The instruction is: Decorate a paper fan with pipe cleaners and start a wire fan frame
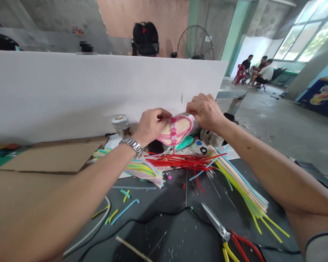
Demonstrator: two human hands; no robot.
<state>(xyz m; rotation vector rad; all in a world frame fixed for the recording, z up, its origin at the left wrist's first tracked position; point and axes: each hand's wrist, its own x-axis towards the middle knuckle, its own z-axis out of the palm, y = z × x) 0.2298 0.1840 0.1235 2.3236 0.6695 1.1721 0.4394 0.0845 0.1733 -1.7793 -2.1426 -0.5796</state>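
Both my hands hold a small pink-rimmed fan-shaped craft piece (175, 131) above the dark table (164, 225). It has cream slats and a column of pink beads down its middle. My left hand (151, 125), with a metal watch on the wrist, grips its left edge with closed fingers. My right hand (205, 111) pinches its upper right rim. Below it lie red plastic sticks (183, 162), a pastel bundle (142, 169) at the left, and a long yellow, blue and cream bundle (242, 185) at the right.
Red-and-yellow-handled scissors (226, 234) lie near the front edge beside a black cable (153, 218). A tape roll (121, 123) stands against a white partition (84, 91). Cardboard (43, 163) covers the left side. A person's head shows behind the partition; people sit far right.
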